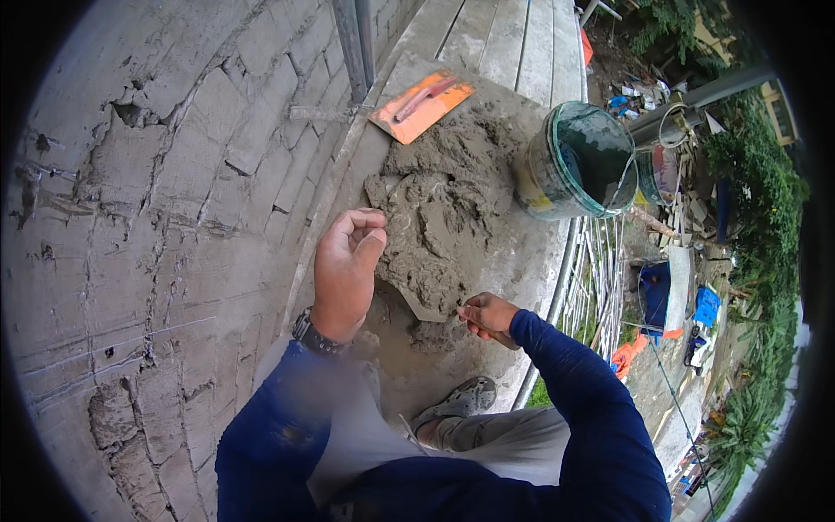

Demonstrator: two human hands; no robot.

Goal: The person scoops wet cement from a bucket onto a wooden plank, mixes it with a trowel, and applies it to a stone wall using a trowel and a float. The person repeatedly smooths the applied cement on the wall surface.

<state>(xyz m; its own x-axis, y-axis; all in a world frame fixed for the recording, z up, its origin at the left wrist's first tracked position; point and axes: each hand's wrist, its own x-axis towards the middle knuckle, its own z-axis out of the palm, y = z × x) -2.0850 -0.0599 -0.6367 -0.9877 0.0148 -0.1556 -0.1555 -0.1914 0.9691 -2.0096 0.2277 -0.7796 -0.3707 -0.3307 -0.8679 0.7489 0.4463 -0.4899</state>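
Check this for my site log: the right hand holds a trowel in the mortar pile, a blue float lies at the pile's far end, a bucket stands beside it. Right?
Not quite: the head view shows the float is orange, not blue. The right hand does hold the trowel in the mortar pile, with the bucket beside it.

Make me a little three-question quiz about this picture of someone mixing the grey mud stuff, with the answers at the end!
1. True or false: the orange float lies at the far edge of the mortar pile.
2. Which hand holds the trowel dug into the mortar? A) left hand B) right hand C) neither
3. Fill in: the green ______ stands to the right of the mortar pile.

Key:
1. True.
2. B: the right hand grips the trowel handle; the left hand is loosely curled above the board, holding nothing visible.
3. bucket.
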